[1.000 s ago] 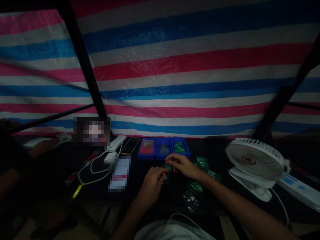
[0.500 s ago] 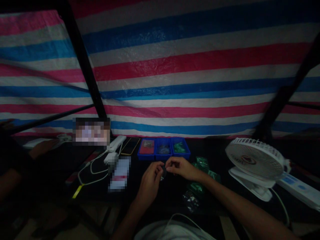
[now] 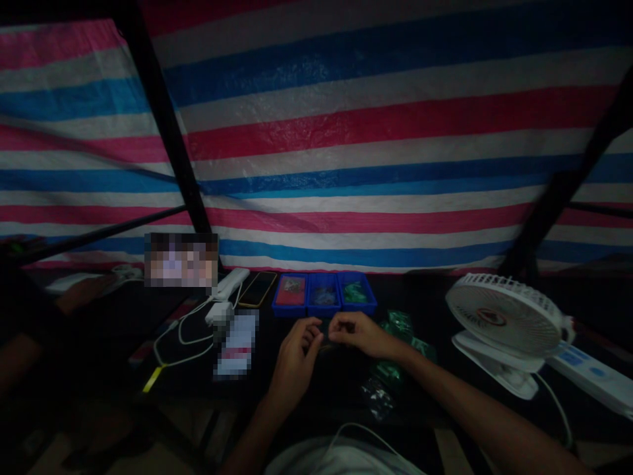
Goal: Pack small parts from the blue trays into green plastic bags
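My left hand [image 3: 297, 346] and my right hand [image 3: 359, 332] meet over the dark table, fingertips only a small gap apart. Both are closed in a pinch, with a small dark, partly see-through thing [image 3: 324, 327] between them, too dim to name. Just beyond stand three blue bins: the left bin [image 3: 289, 310] has small pale pieces on a red base, the middle bin [image 3: 324, 309] bluish pieces, the right bin [image 3: 357, 307] green ones. Several shiny green packets [image 3: 390, 373] lie under and beside my right forearm, with a clear packet [image 3: 378, 398] nearer me.
A white clip fan [image 3: 504, 320] stands at right beside a white box [image 3: 593, 376]. On the left are a phone [image 3: 258, 289], a power strip [image 3: 232, 284] with white cables, and a blurred-out sheet [image 3: 237, 346]. Another person's hand [image 3: 89, 290] rests at far left.
The shiny clear bit that hung below my left fingers has gone from view there. My fingertips have shifted slightly; both hands stay in nearly the same place.
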Motion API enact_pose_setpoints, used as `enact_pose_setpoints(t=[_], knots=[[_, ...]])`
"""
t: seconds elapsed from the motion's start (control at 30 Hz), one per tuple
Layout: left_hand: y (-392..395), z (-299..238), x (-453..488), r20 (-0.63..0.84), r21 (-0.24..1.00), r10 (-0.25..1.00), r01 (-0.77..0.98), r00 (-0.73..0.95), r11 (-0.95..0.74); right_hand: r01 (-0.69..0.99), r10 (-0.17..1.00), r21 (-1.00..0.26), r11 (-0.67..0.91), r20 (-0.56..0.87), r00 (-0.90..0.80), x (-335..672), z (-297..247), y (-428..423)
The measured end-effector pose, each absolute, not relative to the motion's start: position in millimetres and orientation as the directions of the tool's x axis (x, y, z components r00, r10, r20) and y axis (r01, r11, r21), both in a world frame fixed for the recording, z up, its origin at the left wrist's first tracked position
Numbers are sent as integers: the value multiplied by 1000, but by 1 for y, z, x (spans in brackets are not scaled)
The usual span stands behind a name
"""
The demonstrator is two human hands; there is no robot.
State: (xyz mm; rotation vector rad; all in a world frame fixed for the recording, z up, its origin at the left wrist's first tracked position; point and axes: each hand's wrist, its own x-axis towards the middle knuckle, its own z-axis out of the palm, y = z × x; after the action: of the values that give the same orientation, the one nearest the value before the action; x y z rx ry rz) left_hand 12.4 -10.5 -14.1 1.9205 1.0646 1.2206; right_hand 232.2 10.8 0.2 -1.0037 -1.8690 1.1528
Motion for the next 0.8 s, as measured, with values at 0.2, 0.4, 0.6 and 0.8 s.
enact_pose_setpoints(t=[0.2,0.4,0.6,0.8], knots=[[-10,-16,12,333,837,902,354,274,-417,181,897,-941,287,198,-394,235,-2,13],[-12,-14,11,339,843,905,344,258,-414,167,898,-939,302,220,-382,233,0,13],[-12,-12,10,372,841,899,326,233,-432,143,907,-957,251,181,-380,236,-1,13],[-12,-9,9,442,803,869,334,223,-494,108,903,-957,271,214,-372,234,1,12]])
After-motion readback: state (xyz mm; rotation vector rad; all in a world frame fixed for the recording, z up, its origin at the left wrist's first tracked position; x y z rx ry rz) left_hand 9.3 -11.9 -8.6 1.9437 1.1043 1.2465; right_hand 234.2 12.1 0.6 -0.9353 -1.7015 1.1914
